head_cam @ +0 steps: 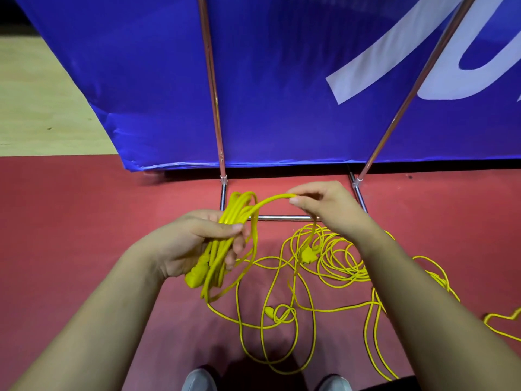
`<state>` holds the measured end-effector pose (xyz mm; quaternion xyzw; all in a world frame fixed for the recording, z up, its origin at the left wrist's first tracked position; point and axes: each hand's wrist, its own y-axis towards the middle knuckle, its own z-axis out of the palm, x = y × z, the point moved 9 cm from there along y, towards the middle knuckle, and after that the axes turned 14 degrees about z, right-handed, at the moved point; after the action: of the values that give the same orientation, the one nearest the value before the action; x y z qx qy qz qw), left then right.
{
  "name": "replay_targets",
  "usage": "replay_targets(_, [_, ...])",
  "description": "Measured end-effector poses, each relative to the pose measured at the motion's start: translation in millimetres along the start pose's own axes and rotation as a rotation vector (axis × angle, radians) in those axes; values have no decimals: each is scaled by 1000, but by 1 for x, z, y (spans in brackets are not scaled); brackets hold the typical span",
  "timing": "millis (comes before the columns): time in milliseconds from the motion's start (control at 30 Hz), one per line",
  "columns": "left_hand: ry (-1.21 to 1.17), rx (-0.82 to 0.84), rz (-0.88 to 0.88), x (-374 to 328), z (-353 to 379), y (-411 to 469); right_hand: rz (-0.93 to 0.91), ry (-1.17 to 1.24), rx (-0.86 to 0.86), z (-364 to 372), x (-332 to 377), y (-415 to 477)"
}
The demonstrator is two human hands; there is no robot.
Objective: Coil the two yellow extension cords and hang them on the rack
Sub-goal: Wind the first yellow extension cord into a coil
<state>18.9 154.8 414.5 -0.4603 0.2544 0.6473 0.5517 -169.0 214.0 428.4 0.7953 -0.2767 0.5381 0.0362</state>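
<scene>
My left hand (197, 244) grips a bundle of yellow cord loops (225, 238), with a yellow plug (197, 273) hanging below the palm. My right hand (324, 204) pinches the same cord (270, 200) where it arches from the bundle, thumb and fingers closed on it. Loose yellow cord (332, 263) lies tangled on the red floor beneath and to the right, with another plug (306, 253) in the pile and a small one (269, 311) nearer my feet. The chrome rack (214, 108) stands just behind my hands, its base bar (282, 218) on the floor.
A blue banner (282, 80) with white lettering hangs behind the rack poles. The red floor (84, 221) meets pale wooden flooring (36, 103) at the far left. My grey shoes (200, 379) show at the bottom edge. More cord (501, 320) trails off to the right.
</scene>
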Motion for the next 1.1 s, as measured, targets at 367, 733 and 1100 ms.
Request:
replay_targets(367, [-83, 53, 33, -2, 10, 0, -195, -114, 69, 34, 37, -11])
replay_targets(733, [-297, 28, 283, -29, 11, 6, -38, -280, -52, 21, -24, 17])
replay_targets(1100, [-342, -183, 426, -52, -19, 4, 398, 32, 25, 39, -122, 29])
